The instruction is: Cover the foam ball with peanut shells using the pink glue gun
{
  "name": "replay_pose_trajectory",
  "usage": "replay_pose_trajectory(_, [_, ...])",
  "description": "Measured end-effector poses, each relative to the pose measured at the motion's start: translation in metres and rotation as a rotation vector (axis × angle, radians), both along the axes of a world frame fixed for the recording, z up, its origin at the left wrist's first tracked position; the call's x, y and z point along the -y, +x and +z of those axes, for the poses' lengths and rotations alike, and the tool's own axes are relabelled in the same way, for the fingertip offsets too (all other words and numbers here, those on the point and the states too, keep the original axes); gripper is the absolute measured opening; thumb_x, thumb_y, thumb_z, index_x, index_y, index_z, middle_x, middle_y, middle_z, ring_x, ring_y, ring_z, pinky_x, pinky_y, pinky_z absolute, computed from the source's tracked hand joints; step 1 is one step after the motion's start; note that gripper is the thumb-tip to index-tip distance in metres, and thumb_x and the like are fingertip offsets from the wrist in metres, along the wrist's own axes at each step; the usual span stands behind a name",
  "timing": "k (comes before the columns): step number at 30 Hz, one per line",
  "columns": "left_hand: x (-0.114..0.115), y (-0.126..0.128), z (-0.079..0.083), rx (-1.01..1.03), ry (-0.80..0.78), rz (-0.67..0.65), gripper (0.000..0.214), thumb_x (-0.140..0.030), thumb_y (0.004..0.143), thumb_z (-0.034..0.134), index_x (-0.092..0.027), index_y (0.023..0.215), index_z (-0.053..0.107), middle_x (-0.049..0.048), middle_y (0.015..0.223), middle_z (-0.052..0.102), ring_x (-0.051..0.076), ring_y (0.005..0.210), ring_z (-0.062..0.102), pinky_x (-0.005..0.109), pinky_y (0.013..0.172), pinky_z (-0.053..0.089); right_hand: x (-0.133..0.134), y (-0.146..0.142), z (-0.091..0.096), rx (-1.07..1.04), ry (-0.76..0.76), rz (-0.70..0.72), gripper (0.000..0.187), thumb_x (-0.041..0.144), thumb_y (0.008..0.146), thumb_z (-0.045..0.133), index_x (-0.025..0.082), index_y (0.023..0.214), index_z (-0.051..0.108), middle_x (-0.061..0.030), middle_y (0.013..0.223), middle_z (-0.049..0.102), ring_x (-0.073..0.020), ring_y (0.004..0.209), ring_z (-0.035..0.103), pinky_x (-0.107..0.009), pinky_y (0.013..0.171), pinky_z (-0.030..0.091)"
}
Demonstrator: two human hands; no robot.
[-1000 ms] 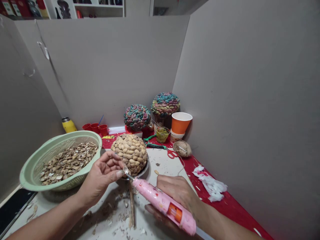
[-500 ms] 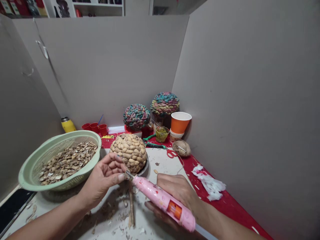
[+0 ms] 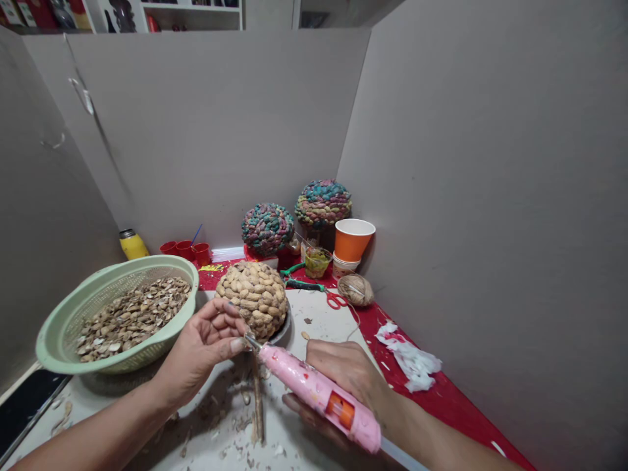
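My right hand (image 3: 343,373) is wrapped round a pink hot glue gun (image 3: 314,389), with a clear glue stick (image 3: 400,454) coming out of its rear. The gun's metal nozzle points up and left, to the fingertips of my left hand (image 3: 206,343). There my left thumb and fingers close together, palm turned up; whatever they pinch is too small to make out. Just behind them sits a ball covered in peanut shells (image 3: 255,297), on a grey dish (image 3: 282,332) that is partly hidden. Below the nozzle, a brown stick (image 3: 258,405) runs toward me among shell crumbs.
On the left stands a green colander (image 3: 49,347) of shells. Two coloured shell-covered balls (image 3: 267,229), an orange paper cup (image 3: 352,242), red-handled scissors (image 3: 336,301), green-handled pliers (image 3: 304,284) and a twine ball (image 3: 355,290) lie behind. Crumpled white plastic (image 3: 412,360) is at right.
Both hands and the glue gun keep nearly the same pose. The whole view has shifted very slightly.
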State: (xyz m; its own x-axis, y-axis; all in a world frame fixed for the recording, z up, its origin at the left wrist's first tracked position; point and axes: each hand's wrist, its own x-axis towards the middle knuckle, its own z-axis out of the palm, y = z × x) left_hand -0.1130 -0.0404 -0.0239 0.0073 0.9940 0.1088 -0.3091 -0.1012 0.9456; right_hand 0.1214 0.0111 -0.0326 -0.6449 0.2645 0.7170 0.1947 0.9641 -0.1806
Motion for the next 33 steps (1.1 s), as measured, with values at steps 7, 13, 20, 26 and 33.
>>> replay_pose_trajectory(7, [-0.001, 0.001, 0.004, 0.036, 0.0, 0.025, 0.036, -0.016, 0.072, 0.084, -0.02, 0.097, 0.057, -0.0008, 0.084, 0.068, 0.009, 0.075, 0.062, 0.02, 0.073, 0.052, -0.001, 0.002, -0.001, 0.009, -0.06, 0.032, 0.044, 0.038, 0.096, 0.054, 0.021, 0.06, 0.036, 0.0064, 0.054, 0.039, -0.0077, 0.046, 0.033, -0.024, 0.044, 0.022])
replay_pose_trajectory(13, [-0.002, 0.0, 0.014, 0.08, 0.019, 0.026, 0.036, -0.015, 0.072, 0.084, -0.019, 0.096, 0.057, -0.0012, 0.08, 0.069, 0.008, 0.071, 0.064, 0.017, 0.069, 0.053, -0.007, 0.006, -0.013, 0.054, -0.075, 0.049, 0.039, 0.031, 0.093, 0.056, 0.022, 0.063, 0.034, 0.0061, 0.058, 0.039, -0.0082, 0.049, 0.034, -0.026, 0.048, 0.021])
replay_pose_trajectory(20, [0.004, -0.011, 0.041, 0.101, 0.093, 0.143, 0.038, -0.018, 0.066, 0.089, -0.02, 0.093, 0.062, -0.0014, 0.08, 0.069, 0.009, 0.072, 0.066, 0.017, 0.07, 0.057, -0.018, 0.032, -0.004, 0.109, -0.004, -0.177, 0.034, 0.033, 0.094, 0.059, 0.021, 0.067, 0.042, 0.0038, 0.062, 0.047, -0.0095, 0.051, 0.041, -0.026, 0.05, 0.024])
replay_pose_trajectory(26, [0.009, -0.013, 0.046, 0.085, 0.13, 0.168, 0.036, -0.017, 0.065, 0.088, -0.02, 0.09, 0.063, -0.0002, 0.079, 0.068, 0.01, 0.072, 0.064, 0.017, 0.07, 0.057, -0.033, 0.043, -0.012, 0.53, -0.306, -0.597, 0.018, 0.033, 0.087, 0.061, 0.02, 0.079, 0.052, -0.0048, 0.079, 0.063, -0.0186, 0.066, 0.056, -0.029, 0.057, 0.025])
replay_pose_trajectory(33, [0.01, -0.017, 0.043, 0.09, 0.131, 0.161, 0.037, -0.018, 0.064, 0.088, -0.021, 0.092, 0.064, -0.0001, 0.08, 0.069, 0.011, 0.074, 0.066, 0.018, 0.072, 0.057, -0.054, 0.048, -0.032, 0.671, -0.442, -0.699, 0.022, 0.034, 0.082, 0.067, 0.016, 0.092, 0.06, -0.0105, 0.095, 0.066, -0.0237, 0.08, 0.062, -0.029, 0.062, 0.03])
